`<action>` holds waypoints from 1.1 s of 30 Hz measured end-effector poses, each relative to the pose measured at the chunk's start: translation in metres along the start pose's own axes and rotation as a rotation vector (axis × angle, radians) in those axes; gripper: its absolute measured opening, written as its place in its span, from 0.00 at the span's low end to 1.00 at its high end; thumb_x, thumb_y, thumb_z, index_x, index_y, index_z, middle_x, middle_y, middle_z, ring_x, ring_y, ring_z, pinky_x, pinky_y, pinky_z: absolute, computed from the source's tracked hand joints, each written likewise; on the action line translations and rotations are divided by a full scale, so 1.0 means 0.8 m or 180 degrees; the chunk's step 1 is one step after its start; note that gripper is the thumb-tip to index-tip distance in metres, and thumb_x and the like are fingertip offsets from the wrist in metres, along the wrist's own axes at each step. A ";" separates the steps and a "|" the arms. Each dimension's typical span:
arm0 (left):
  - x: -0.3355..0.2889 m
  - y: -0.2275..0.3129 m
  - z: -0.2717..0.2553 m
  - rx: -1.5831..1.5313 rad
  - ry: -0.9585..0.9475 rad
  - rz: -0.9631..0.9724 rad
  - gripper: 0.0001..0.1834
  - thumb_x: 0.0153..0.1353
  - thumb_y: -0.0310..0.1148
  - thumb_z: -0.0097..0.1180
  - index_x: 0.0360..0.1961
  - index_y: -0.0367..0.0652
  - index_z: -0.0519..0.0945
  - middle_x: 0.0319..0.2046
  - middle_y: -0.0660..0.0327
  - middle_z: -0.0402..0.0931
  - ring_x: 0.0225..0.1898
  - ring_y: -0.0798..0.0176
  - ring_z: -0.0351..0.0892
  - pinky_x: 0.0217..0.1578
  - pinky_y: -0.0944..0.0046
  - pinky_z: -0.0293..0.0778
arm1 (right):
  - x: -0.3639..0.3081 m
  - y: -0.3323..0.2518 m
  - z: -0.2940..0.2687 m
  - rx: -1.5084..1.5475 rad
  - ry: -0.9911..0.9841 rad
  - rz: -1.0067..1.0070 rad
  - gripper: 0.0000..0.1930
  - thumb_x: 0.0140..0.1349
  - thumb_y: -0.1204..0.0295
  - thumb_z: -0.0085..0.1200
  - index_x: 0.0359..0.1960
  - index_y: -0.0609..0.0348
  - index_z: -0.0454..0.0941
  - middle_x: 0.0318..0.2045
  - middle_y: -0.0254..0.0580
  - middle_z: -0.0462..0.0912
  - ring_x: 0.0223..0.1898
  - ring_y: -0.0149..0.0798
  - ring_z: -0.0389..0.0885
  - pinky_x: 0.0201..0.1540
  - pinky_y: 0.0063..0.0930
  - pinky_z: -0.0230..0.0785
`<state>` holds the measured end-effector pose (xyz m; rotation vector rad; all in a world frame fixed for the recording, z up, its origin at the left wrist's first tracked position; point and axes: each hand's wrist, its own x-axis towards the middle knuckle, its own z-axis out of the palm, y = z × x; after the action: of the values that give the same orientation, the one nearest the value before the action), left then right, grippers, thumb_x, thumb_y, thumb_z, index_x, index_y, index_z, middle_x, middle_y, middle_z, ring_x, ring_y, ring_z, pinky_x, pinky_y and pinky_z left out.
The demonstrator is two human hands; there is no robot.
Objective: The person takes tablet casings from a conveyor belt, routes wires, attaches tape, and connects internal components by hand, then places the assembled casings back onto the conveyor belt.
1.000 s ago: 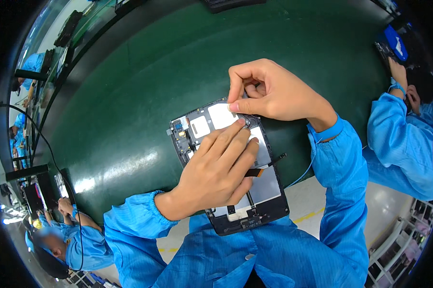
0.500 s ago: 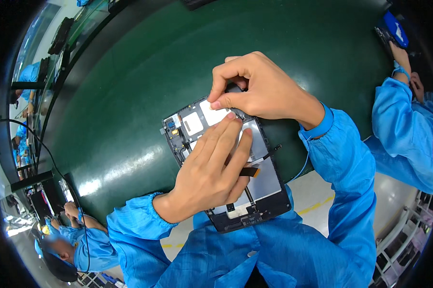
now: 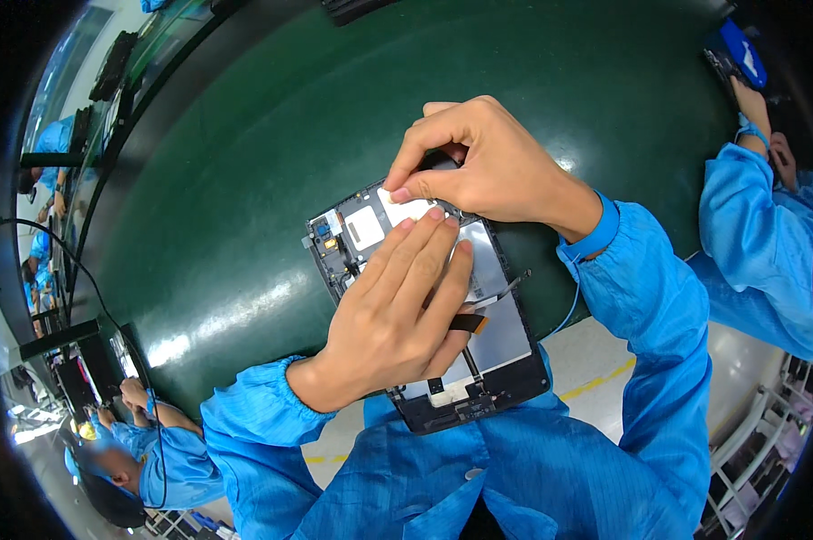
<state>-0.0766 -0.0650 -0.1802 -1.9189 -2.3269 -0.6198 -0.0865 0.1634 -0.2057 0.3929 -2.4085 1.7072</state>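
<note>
An opened tablet (image 3: 507, 328), its grey inner panels and black frame exposed, lies tilted at the table's near edge. My left hand (image 3: 384, 315) lies flat over its middle with fingers stretched out, the tips touching the lower edge of a white sticker (image 3: 405, 210). At that sticker's upper left corner, my right hand (image 3: 492, 171) pinches with thumb and forefinger. To the left sits a second white patch (image 3: 363, 229) with a slot in it. A black ribbon cable (image 3: 468, 322) with an orange end sticks out beside my left fingers, and the panel beneath that hand is hidden.
The green table (image 3: 217, 216) spreads around the tablet. A thin black cable (image 3: 91, 279) hangs at the left. Co-workers in blue sit at both sides; the right one's hand (image 3: 753, 103) is by a blue object (image 3: 742, 54). A white rack (image 3: 749, 450) stands lower right.
My right fingertips have shifted slightly left, still pinching at the sticker's corner. The tablet has moved very slightly to the right; my left hand stays nearly in place on it.
</note>
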 end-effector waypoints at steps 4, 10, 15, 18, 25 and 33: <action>0.003 -0.001 -0.003 -0.0141 -0.0013 -0.0018 0.34 0.50 0.37 0.71 0.58 0.27 0.84 0.61 0.33 0.79 0.67 0.31 0.80 0.73 0.37 0.74 | 0.000 -0.001 0.001 0.0024 0.0025 -0.0009 0.07 0.57 0.77 0.78 0.37 0.54 0.97 0.27 0.32 0.88 0.31 0.28 0.70 0.31 0.29 0.59; 0.005 -0.007 0.001 -0.0305 0.0127 -0.0063 0.32 0.49 0.35 0.71 0.56 0.28 0.84 0.59 0.33 0.79 0.64 0.30 0.81 0.72 0.36 0.75 | 0.002 -0.010 -0.010 0.0099 -0.0069 0.0177 0.05 0.59 0.73 0.73 0.36 0.56 0.96 0.31 0.41 0.93 0.38 0.37 0.88 0.43 0.36 0.80; 0.005 -0.009 -0.002 -0.0273 0.0108 -0.0071 0.31 0.52 0.32 0.70 0.59 0.30 0.84 0.61 0.36 0.80 0.64 0.33 0.83 0.71 0.37 0.76 | -0.002 -0.015 -0.039 -0.0486 -0.0631 -0.0159 0.25 0.62 0.70 0.72 0.62 0.61 0.86 0.49 0.53 0.91 0.43 0.39 0.92 0.48 0.35 0.82; 0.005 -0.009 -0.002 -0.0274 0.0105 -0.0097 0.31 0.52 0.32 0.70 0.59 0.30 0.85 0.61 0.37 0.80 0.64 0.33 0.82 0.71 0.37 0.76 | -0.011 -0.020 -0.057 -0.0438 -0.1215 0.0101 0.35 0.65 0.77 0.65 0.76 0.52 0.75 0.36 0.35 0.85 0.26 0.21 0.66 0.27 0.26 0.54; 0.009 -0.013 0.001 -0.0190 0.0162 0.0039 0.34 0.48 0.37 0.71 0.55 0.25 0.83 0.58 0.35 0.78 0.67 0.32 0.80 0.73 0.36 0.74 | -0.005 -0.009 -0.061 0.0195 -0.1582 0.1066 0.36 0.65 0.78 0.65 0.78 0.53 0.74 0.46 0.39 0.88 0.25 0.22 0.71 0.26 0.22 0.59; 0.009 -0.013 0.007 -0.0257 0.0206 -0.0011 0.35 0.46 0.37 0.71 0.55 0.26 0.83 0.59 0.35 0.78 0.67 0.32 0.79 0.74 0.37 0.73 | 0.001 -0.010 -0.068 0.0654 -0.1837 0.1472 0.39 0.65 0.79 0.63 0.80 0.52 0.70 0.47 0.41 0.89 0.29 0.21 0.78 0.28 0.20 0.64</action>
<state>-0.0870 -0.0581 -0.1857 -1.8975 -2.3007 -0.7756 -0.0862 0.2119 -0.1804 0.4264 -2.9033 2.3140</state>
